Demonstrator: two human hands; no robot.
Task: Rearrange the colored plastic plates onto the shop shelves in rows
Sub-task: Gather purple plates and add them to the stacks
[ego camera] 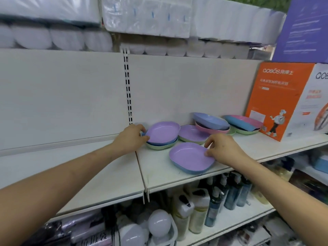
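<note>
left hand (pixel 131 137) gripping purple-topped stack (pixel 162 133), right hand (pixel 222 148) pinching front purple plate (pixel 188 155) rim

smooth semi-gloss plastic plates (pixel 190 158), matt white painted metal shelf (pixel 159 173), glossy cardboard box (pixel 276 102), clear plastic-wrapped tissue pks (pixel 147 16)

White shop shelf (pixel 88 167), slotted back upright (pixel 128 89)
</note>
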